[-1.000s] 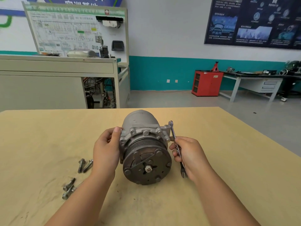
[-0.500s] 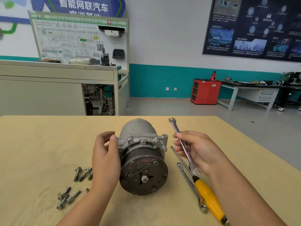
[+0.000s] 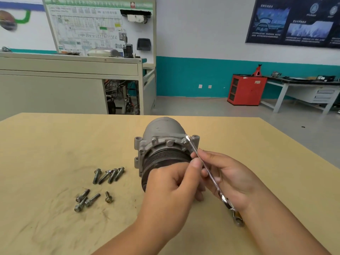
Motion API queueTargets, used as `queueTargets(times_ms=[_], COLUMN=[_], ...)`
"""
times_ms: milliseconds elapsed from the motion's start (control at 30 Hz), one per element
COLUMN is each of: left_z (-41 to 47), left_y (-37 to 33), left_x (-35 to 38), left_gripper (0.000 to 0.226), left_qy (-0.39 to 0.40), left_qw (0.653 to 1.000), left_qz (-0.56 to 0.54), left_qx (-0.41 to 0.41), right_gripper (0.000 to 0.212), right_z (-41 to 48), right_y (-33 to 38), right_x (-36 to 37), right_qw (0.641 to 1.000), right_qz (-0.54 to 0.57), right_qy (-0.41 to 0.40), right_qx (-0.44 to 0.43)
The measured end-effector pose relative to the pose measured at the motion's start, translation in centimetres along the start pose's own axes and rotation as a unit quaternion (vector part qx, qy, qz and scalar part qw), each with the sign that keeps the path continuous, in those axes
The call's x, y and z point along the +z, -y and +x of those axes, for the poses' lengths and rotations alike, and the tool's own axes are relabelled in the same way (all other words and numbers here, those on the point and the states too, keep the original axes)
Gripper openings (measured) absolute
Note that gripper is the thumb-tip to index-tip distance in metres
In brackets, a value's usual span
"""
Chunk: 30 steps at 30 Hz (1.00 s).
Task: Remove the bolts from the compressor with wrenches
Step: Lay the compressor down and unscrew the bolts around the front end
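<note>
Grey compressor (image 3: pixel 163 131) on its side near the middle of the tan surface (image 3: pixel 55 144), pulley end toward the camera. Left hand (image 3: pixel 171 183) in front of the pulley, fingers (image 3: pixel 179 178) curled, thumb and forefinger pinching the shank of a thin metal wrench (image 3: pixel 207 171). Right hand (image 3: pixel 231 177) just beside it on the right, fingers bent round the same wrench lower down, handle across the palm. Wrench tilted, upper end against the flange at the compressor's upper right; exact seating there too small to tell. To the left, apart from the compressor: two small clusters of loose bolts (image 3: pixel 112 176) flat on the surface.
</note>
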<state>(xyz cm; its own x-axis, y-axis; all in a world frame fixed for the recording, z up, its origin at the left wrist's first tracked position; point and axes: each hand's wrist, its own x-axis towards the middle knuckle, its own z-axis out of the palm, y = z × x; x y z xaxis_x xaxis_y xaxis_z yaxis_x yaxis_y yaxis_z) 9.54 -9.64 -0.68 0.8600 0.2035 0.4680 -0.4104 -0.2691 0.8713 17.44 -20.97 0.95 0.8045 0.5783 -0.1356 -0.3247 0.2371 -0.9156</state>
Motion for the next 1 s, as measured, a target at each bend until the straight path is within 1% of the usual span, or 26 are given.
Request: queueTargets(times_ms=[67,133,233,333,433,500,567,733,867,1000], left_z=[0.0,0.2,0.2,0.1,0.0,0.1,0.3,0.6,0.3,0.0], left_y=[-0.2,-0.2,-0.3,-0.5,-0.5,-0.6,-0.7,-1.0,-0.7,-0.6], left_x=[0.3,0.4,0.1,0.0,-0.2,-0.5,-0.8,-1.2,-1.4,-1.4], left_gripper=[0.051,0.049,0.044,0.039,0.035,0.035,0.036,0.032,0.026,0.022], left_qy=[0.074,0.114,0.162,0.207,0.239,0.26,0.271,0.271,0.265,0.262], left_qw=[0.989,0.97,0.946,0.919,0.889,0.877,0.873,0.876,0.872,0.861], left_qz=[-0.06,-0.112,-0.165,-0.209,-0.25,-0.261,-0.258,-0.243,-0.247,-0.266], left_qx=[-0.115,-0.181,-0.227,-0.261,-0.298,-0.31,-0.313,-0.318,-0.328,-0.347], right_gripper=[0.017,0.016,0.016,0.024,0.024,0.019,0.019,0.02,0.013,0.017], right_z=[-0.2,-0.3,-0.4,-0.4,-0.6,-0.8,-0.6,-0.8,-0.9,-0.9], right_y=[0.0,0.1,0.3,0.5,0.5,0.4,0.2,0.3,0.1,0.0], right_x=[0.1,0.0,-0.1,-0.2,-0.1,0.0,0.1,0.3,0.5,0.5], right_qw=[1.0,0.999,0.998,0.998,0.997,0.997,0.997,0.995,0.997,0.997], right_qz=[-0.009,-0.032,-0.041,-0.018,-0.035,-0.045,-0.039,-0.065,-0.071,-0.074], right_qy=[0.001,0.012,0.036,0.054,0.053,0.049,0.052,0.064,0.042,0.026], right_qx=[-0.007,-0.014,0.003,0.034,0.05,0.048,0.048,0.035,-0.007,-0.003])
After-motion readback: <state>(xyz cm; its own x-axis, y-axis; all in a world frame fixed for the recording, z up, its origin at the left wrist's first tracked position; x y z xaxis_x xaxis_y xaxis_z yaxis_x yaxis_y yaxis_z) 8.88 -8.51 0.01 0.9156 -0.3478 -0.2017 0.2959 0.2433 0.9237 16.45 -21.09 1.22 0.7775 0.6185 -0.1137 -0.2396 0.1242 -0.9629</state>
